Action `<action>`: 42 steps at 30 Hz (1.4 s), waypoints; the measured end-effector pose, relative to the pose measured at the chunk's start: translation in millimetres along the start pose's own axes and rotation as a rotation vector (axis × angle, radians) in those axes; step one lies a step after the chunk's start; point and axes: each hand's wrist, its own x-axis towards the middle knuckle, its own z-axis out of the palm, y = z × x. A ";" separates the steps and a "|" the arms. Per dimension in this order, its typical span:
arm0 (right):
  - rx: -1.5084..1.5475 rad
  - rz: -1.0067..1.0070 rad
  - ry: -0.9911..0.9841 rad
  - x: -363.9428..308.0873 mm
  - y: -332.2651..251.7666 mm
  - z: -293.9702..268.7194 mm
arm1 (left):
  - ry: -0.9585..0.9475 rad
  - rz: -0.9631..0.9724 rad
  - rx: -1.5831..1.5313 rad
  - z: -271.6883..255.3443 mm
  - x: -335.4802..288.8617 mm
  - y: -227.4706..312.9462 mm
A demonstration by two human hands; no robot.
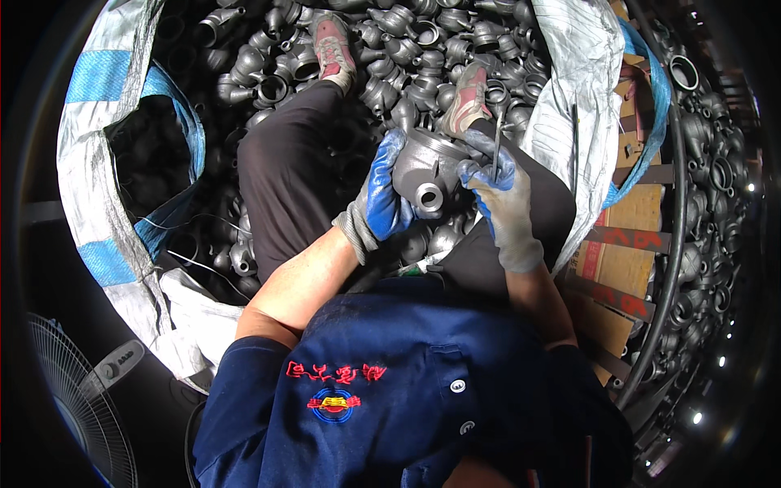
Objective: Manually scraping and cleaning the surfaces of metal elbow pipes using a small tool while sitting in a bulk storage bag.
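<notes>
A grey cast-metal housing (416, 167) with a round top rim and a short pipe stub facing me is held up over my lap. My left hand (382, 191), in a blue-coated grey glove, grips its left side. Gloved the same way, my right hand (498, 183) is closed around a thin metal rod (497, 146) that points upward, close to the casting's right side. The rod's lower end is hidden by my fingers, so its exact kind does not show. Many similar grey castings (399, 53) lie heaped around my shoes.
A white woven bulk bag (98, 179) with blue straps surrounds the heap; its right side (582, 89) is folded down. At the lower left stands a fan (89, 407). Cardboard sheets (626, 220) and a curved metal rail (677, 244) lie right, with more castings (700, 211) beyond.
</notes>
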 end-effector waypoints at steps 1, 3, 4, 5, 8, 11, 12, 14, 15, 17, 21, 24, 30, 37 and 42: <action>-0.105 0.021 -0.045 0.7 1.6 -9.6 | 0.024 0.003 -0.097 -1.7 2.6 -0.1; -0.075 0.146 -0.006 -1.5 9.2 -23.2 | -0.009 0.025 -0.096 -7.0 3.5 2.4; -0.046 0.273 0.037 -4.5 12.1 -27.8 | -0.043 0.042 -0.097 -8.8 4.0 3.9; -0.038 0.355 -0.046 -11.6 -4.7 -23.7 | -0.009 0.076 -0.094 -8.7 2.6 4.2; 0.201 0.338 -0.064 -31.3 -8.8 -4.5 | 0.074 0.241 0.327 -3.4 0.0 7.7; -0.061 0.249 -0.038 -29.6 6.6 -7.7 | 0.166 0.287 0.382 4.9 -2.8 11.8; -0.101 0.318 0.005 -27.3 7.2 -9.5 | 0.184 0.256 0.383 5.6 -3.8 13.9; -0.072 0.336 -0.008 -23.1 12.7 -20.7 | 0.165 0.371 0.416 5.6 -1.9 15.8; 0.058 0.361 -0.016 -22.3 14.4 -24.2 | 0.128 0.330 0.331 1.4 -1.8 18.4; 0.171 0.396 -0.046 -22.4 17.5 -32.8 | 0.123 0.265 0.324 -4.7 -1.2 23.6; 0.292 0.355 -0.089 -20.3 29.9 -43.8 | 0.203 0.274 0.426 -4.8 -2.4 21.9; 0.389 0.390 -0.080 -16.3 37.5 -48.8 | 0.142 0.422 0.864 -5.3 -2.7 22.9; 0.660 0.371 -0.243 -10.6 59.8 -61.2 | 0.261 0.266 0.459 4.5 -5.7 22.4; 0.563 0.516 0.063 -12.3 63.7 -55.6 | 0.215 0.244 0.421 0.3 -5.7 21.6; 0.435 0.528 0.140 -11.1 56.5 -48.6 | 0.201 0.285 0.482 4.5 -8.1 21.4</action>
